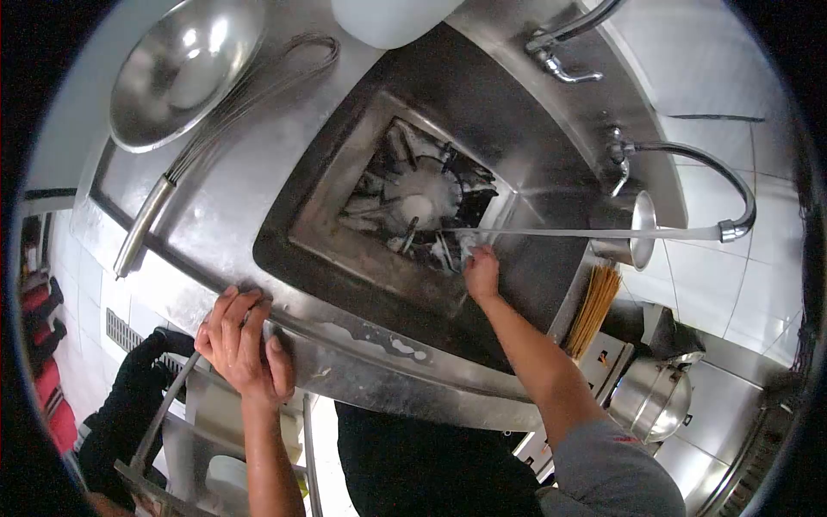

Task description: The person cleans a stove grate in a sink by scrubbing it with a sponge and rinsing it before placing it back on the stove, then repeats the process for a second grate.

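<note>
My left hand (237, 340) rests on the sink's front metal rim (336, 340), its fingers spread a little and holding nothing. Down in the sink basin (301, 246), my right hand (481, 271) has its fingers closed at the right side of a square metal piece (431, 194) with a round centre, wet and foamy. Something whitish shows at the right fingertips, too small to name. A stream of water (594, 233) runs from the curved faucet (732, 229) and lands beside that hand.
On the counter left of the basin lie a metal bowl (185, 77) and a whisk (164, 194). A second faucet (560, 65), a metal cup (642, 231), a bundle of thin sticks (594, 310) and a lidded pot (650, 398) stand right. A person's dark-clothed leg (121, 414) shows lower left.
</note>
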The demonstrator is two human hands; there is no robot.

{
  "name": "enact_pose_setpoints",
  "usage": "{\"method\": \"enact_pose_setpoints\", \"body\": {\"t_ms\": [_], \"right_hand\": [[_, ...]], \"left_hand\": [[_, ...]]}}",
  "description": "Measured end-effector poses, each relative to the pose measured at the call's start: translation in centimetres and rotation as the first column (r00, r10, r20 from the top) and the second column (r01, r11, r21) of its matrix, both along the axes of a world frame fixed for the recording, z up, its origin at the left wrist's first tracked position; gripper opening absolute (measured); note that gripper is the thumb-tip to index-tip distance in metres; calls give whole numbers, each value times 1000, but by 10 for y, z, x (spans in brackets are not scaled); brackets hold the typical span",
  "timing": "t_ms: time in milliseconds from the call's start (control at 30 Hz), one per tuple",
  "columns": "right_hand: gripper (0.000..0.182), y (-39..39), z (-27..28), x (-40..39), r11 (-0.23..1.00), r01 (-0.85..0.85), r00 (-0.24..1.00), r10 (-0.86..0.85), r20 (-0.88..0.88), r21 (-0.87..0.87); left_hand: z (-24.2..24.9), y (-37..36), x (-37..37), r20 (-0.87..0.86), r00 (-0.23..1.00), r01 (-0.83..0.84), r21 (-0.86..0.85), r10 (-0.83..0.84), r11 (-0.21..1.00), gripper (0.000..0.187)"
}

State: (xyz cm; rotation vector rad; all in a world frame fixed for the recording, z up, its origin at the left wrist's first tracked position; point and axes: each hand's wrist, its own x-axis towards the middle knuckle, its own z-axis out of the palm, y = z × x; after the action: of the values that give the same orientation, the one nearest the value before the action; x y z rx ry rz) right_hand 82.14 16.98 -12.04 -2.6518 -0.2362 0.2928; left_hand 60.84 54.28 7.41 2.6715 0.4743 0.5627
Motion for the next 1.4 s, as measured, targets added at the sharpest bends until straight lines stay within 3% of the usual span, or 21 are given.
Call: {"method": "enact_pose_setpoints", "body": {"t_ms": [33, 67, 167, 200, 367, 433, 500, 567, 633, 700, 733, 767, 833, 867, 900, 1000, 1067, 1100, 1167, 1233, 1400], "right_hand": [[26, 4, -3, -12, 984, -164, 975, 171, 145, -64], [25, 16, 5, -17, 969, -206, 973, 217, 71, -136], [27, 23, 10, -8, 1000, -17, 975, 12, 220, 23], [30, 18, -5, -8, 994, -99, 966, 83, 246, 55], [34, -8, 5, -18, 974, -209, 973, 217, 85, -89], [36, 3, 27, -5, 979, 82, 974, -119, -195, -188], [37, 40, 37, 13, 977, 157, 950, -189, -247, -143], [36, 45, 17, 0, 966, -251, 960, 240, 141, 66], [33, 19, -9, -3, 959, -282, 946, 280, 165, -13], [29, -21, -6, -8, 745, -462, 886, 407, -221, -481], [26, -38, -12, -1, 802, -406, 901, 270, -340, -438], [26, -25, 0, 6, 801, -406, 902, 275, -332, -440], [28, 27, 31, 14, 992, -101, 991, 107, 79, -79], [27, 37, 17, 18, 988, -78, 996, 84, -39, 136], [28, 42, 7, 11, 962, -238, 970, 243, 17, -134], [30, -1, -8, 2, 916, -353, 920, 378, 109, -193], [32, -33, 16, 10, 754, -527, 812, 310, -495, -392], [32, -31, 34, 25, 751, -524, 818, 314, -481, -401], [32, -13, 64, 54, 963, -200, 980, 191, -62, -181], [32, 13, 80, 83, 991, -132, 991, 132, 18, -19], [32, 18, -34, 96, 969, -195, 918, 235, 320, -153]], "left_hand": [[1, -1, -2, -15, 1000, -3, -2, 3, 1000, 36], [1, -1, -1, -16, 1000, -1, -1, 1, 1000, 36], [1, -1, 0, -9, 1000, 14, -13, -14, 1000, 36], [1, 0, 3, 19, 1000, 12, -17, -12, 1000, 36], [1, -3, 0, 9, 1000, -1, -14, 1, 1000, 35], [4, 1, 1, 6, 1000, -17, 8, 17, 1000, 35], [3, -1, 2, -9, 1000, 0, -7, 0, 1000, 34], [1, -6, -1, -7, 1000, 11, -49, -12, 999, 33], [2, -3, 3, -6, 1000, -20, -33, 19, 999, 34], [4, -2, 0, -14, 1000, -23, -24, 22, 999, 35], [3, -3, 0, -11, 1000, -13, -15, 13, 1000, 35], [2, -1, 1, -6, 1000, -8, 1, 8, 1000, 36], [2, -1, 1, -28, 1000, -10, 7, 10, 1000, 35], [2, -2, 2, -17, 1000, -11, -12, 11, 1000, 36], [3, -3, 2, 1, 1000, -11, -27, 11, 1000, 36], [3, -1, 1, -13, 1000, -2, -4, 2, 1000, 36], [5, -2, -2, -15, 1000, -2, -21, 2, 1000, 37], [4, -1, 1, -12, 1000, -4, -25, 4, 1000, 37], [1, 0, 0, -23, 1000, -20, -10, 19, 1000, 37], [3, -1, 2, 14, 1000, -9, -34, 9, 999, 37], [-1, -1, -1, -42, 999, 2, 34, 0, 999, 42]]}}
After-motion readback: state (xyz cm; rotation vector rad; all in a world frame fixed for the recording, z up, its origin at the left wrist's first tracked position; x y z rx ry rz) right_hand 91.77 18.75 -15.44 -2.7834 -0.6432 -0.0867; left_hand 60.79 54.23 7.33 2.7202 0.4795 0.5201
